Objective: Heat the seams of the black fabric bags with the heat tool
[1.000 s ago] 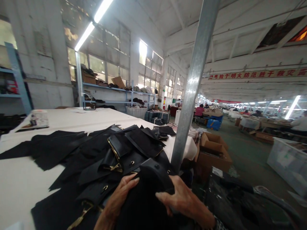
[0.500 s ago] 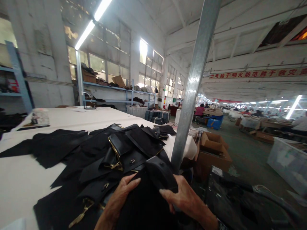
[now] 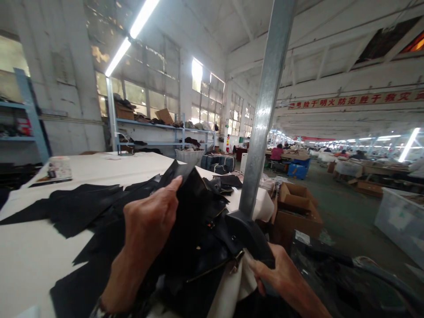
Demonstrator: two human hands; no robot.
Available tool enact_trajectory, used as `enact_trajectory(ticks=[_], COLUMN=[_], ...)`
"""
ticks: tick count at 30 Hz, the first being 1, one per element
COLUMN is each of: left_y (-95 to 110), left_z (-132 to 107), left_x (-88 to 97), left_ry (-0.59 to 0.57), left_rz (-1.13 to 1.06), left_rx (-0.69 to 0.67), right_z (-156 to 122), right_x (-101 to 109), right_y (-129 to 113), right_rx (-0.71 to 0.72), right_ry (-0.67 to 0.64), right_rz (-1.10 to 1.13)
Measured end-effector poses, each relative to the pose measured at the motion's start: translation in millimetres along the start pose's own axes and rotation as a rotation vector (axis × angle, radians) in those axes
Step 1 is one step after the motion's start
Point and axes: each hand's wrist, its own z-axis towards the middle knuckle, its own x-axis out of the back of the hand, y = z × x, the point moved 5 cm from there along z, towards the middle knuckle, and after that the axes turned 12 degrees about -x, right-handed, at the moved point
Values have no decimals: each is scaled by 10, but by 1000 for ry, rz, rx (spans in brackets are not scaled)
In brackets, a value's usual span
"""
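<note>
My left hand (image 3: pixel 149 225) is raised and closed on the upper edge of a black leather bag piece (image 3: pixel 195 221), lifting it off the pile. At the lower right my right hand (image 3: pixel 278 274) grips the same piece at its lower corner, by a curved black flap (image 3: pixel 251 236) and a brass-coloured zip edge. A pale lining shows under the lifted piece. More black cut pieces (image 3: pixel 82 203) lie spread over the white table (image 3: pixel 26 256) to the left.
A slanted metal post (image 3: pixel 265 110) rises just behind the pile. Open cardboard boxes (image 3: pixel 294 207) sit on the floor to the right, with a clear plastic bin (image 3: pixel 400 229) beyond. Blue shelving (image 3: pixel 159 132) lines the far wall. Other people work at distant tables.
My left hand has risen from the pile, lifting the black piece upright. My right hand slid down and right along it. The pale lining has come into view.
</note>
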Motion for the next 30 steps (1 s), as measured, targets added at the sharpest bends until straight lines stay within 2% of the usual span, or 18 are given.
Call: enact_trajectory(ticks=[2,4,7,9,11,12,14,17,20,22,23,25,28,30], left_y=[198,314,395,424,456,477,509,537,580,616,630,645,687,729], left_z=[-136,-482,-1310,-1824,-2141,-2215,-2221,-2088,-1982,-1930,-1913,-1900,-1947,-1989], left_x=[-189,-546,-1175,-1450,-1554,-1558,-1516,-1474,-1525,-1613,-1664,-1758,-1816,-1793], left_ry=[-123,-348,-727,-797,-748,-723,-679,-589,-387,-305,-284,-213,-66,30], left_rz=[37,-6,-89,-91,-111,-157,-336,-795,-1195,-1373,-1436,-1515,-1526,-1500], left_rx=[-140,-202,-194,-124,10,99,350,942,1559,1805,1875,1921,1863,1751], right_z=[-39,-71,-122,-166,-214,-234,-263,-272,-253,-236,-232,-230,-257,-291], right_x=[72,138,189,182,153,140,109,39,-17,-27,-28,-12,13,26], right_y=[34,113,272,362,416,436,475,539,585,578,565,557,553,545], right_rx=[-15,-31,-65,-95,-108,-117,-143,-190,-206,-159,-126,-116,-175,-234], right_ry=[30,56,66,45,16,12,4,-41,-74,-74,-79,-74,-75,-77], right_rz=[-10,-25,-35,-48,-70,-82,-92,-55,-53,-93,-110,-134,-152,-154])
